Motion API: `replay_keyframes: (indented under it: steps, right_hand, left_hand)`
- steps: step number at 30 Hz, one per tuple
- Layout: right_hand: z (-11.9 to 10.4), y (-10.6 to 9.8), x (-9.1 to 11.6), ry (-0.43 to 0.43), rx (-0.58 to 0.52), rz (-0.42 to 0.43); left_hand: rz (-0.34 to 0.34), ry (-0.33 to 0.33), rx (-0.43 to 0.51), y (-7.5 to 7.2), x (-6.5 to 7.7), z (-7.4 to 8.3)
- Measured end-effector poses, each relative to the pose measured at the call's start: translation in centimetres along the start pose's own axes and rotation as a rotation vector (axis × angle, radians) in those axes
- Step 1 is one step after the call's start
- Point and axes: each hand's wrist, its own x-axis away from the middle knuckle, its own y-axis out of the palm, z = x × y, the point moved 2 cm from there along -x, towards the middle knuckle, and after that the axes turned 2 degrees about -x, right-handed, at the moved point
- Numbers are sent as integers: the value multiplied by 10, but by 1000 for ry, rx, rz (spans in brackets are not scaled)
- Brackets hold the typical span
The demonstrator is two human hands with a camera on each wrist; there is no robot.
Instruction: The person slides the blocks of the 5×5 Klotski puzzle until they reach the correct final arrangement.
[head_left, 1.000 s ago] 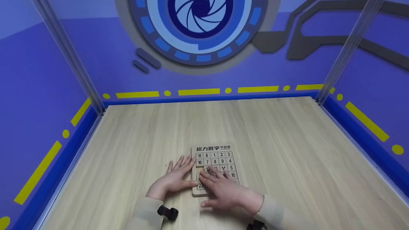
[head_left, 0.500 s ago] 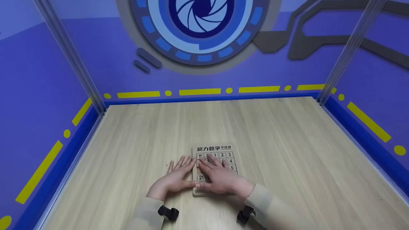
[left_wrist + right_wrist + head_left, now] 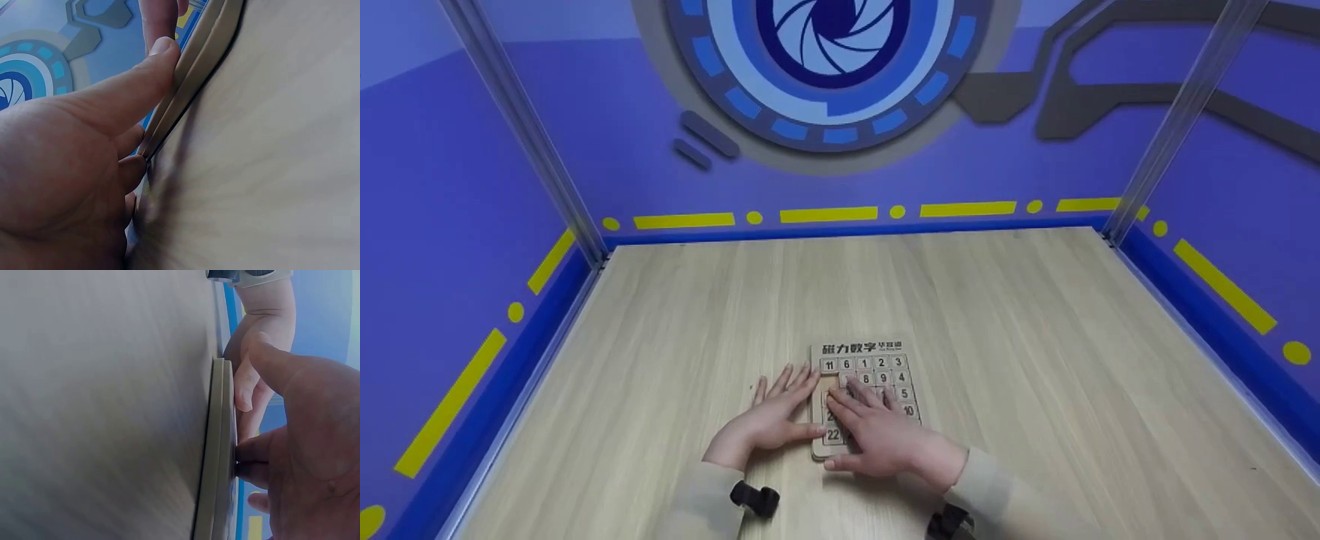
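Observation:
A wooden number sliding puzzle [image 3: 861, 349] lies flat on the table, with square numbered tiles below a printed heading. My left hand [image 3: 769, 424] rests at its left side with fingers spread, and the thumb touches the edge near tile 22 [image 3: 832, 435]. The left wrist view shows the thumb tip against the board's side [image 3: 194, 70]. My right hand [image 3: 889, 444] lies over the lower tiles, fingertips on them and thumb held away at the near edge. Several middle and lower tiles are hidden beneath it. A bare gap [image 3: 829, 383] shows under tile 11 [image 3: 829, 365].
The pale wood table [image 3: 1012, 322] extends around the puzzle. Blue-purple panels [image 3: 840, 180] with yellow marks enclose its back and sides. Black straps [image 3: 754, 499] sit on both sleeves.
My right hand went up over the upper rows, then came back toward me. The gap in the left column is now one row higher, where tile 16 was. The left hand stayed put.

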Motion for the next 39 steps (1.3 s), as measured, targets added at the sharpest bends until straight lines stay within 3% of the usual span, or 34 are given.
replay_keyframes:
  steps: [6,15,27,34,39]
  right_hand:
    - [9,-11,-13,7,-81,41]
    - [20,-12,-40,63,-56,65]
    - [7,-6,-22,48,20,51]
    - [10,-5,-18,39,-36,70]
    - [19,-7,-24,86,-71,121]
  left_hand:
    - [-4,7,-9,0,0,1]
    - [-3,18,6,1,-2,0]
    - [-8,25,-18,0,-2,-1]
    - [-3,18,-18,0,-1,-1]
    - [1,7,-16,1,-1,-2]
